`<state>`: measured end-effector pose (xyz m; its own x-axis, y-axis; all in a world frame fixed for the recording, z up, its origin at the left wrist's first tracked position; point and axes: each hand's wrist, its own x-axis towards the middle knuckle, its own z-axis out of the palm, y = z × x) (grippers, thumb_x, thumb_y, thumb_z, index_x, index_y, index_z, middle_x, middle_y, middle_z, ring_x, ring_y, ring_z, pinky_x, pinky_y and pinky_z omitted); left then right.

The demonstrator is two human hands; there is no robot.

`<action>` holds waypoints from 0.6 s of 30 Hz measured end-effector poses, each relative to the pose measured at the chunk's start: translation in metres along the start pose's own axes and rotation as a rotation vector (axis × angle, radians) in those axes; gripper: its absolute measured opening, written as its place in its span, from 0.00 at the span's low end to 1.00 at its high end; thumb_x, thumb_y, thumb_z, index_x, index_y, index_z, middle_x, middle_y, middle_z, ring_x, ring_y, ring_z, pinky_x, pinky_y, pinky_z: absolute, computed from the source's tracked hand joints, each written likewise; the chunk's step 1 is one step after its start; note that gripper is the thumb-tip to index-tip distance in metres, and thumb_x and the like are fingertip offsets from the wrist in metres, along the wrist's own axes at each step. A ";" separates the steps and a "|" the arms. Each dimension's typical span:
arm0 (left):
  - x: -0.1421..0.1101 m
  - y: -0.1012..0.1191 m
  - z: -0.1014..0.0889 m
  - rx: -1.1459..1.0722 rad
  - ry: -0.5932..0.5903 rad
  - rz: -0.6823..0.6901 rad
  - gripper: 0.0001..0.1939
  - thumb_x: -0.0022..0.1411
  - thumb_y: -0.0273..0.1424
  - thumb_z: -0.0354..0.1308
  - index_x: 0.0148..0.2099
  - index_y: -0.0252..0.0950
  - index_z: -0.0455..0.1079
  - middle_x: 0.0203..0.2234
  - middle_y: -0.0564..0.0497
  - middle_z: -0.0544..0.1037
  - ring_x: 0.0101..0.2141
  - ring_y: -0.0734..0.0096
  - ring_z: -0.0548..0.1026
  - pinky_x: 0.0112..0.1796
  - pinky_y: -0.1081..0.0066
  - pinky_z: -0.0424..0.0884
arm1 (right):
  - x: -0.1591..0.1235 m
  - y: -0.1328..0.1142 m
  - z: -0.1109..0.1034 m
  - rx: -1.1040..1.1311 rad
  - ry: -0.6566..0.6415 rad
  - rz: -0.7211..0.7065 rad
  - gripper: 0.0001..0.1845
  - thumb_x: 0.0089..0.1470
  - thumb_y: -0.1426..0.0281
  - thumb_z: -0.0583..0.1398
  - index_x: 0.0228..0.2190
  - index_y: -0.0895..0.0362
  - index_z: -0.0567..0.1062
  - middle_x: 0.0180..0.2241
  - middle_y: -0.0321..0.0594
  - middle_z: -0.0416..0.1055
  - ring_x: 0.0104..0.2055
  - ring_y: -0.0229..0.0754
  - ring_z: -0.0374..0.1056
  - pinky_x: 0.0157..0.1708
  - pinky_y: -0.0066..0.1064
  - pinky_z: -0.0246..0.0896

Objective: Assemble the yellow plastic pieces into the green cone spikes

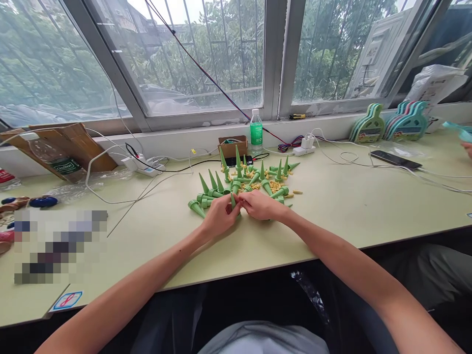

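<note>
My left hand (220, 216) is closed around a green plastic spike (233, 199), its pointed end upward. My right hand (259, 204) meets it from the right, thumb and fingers pinched together close to the spike. Whatever sits in that pinch, if anything, is hidden by the fingers. Just beyond both hands lies a cluster of similar green spikes (204, 184), some standing on their caps and others lying down. Small yellow pieces (275, 186) are scattered among them.
A green-labelled bottle (256, 132) and a small cardboard box (233, 146) stand by the window. White cables and a power strip (149, 167) run along the left. A phone (395, 160) lies at right, near green hand-shaped boards (368, 125). Another person's hand (467, 147) shows far right.
</note>
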<state>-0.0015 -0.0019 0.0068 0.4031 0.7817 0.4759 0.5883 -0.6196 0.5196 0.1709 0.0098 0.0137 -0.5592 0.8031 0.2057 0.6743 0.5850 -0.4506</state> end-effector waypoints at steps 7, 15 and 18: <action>0.000 -0.004 0.001 0.010 0.047 0.007 0.10 0.62 0.34 0.54 0.31 0.34 0.68 0.14 0.58 0.64 0.16 0.79 0.59 0.21 0.75 0.58 | 0.000 -0.002 -0.002 0.063 0.059 -0.006 0.12 0.59 0.75 0.50 0.25 0.58 0.68 0.23 0.37 0.64 0.25 0.36 0.54 0.27 0.28 0.46; -0.001 -0.004 0.001 -0.020 0.114 0.058 0.11 0.63 0.35 0.53 0.31 0.35 0.67 0.14 0.57 0.65 0.16 0.79 0.60 0.21 0.76 0.58 | 0.005 0.001 0.001 0.135 0.142 0.026 0.16 0.60 0.75 0.51 0.21 0.59 0.68 0.22 0.36 0.65 0.26 0.34 0.57 0.27 0.27 0.46; -0.001 -0.004 0.002 -0.008 0.122 0.066 0.10 0.63 0.35 0.53 0.32 0.35 0.68 0.14 0.57 0.65 0.16 0.79 0.60 0.20 0.76 0.58 | 0.006 0.002 0.002 0.155 0.122 0.036 0.18 0.61 0.74 0.50 0.20 0.59 0.67 0.23 0.37 0.67 0.27 0.34 0.59 0.28 0.26 0.47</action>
<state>-0.0029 0.0001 0.0033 0.3522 0.7255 0.5913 0.5579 -0.6700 0.4897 0.1676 0.0154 0.0124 -0.4669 0.8365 0.2867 0.6051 0.5387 -0.5862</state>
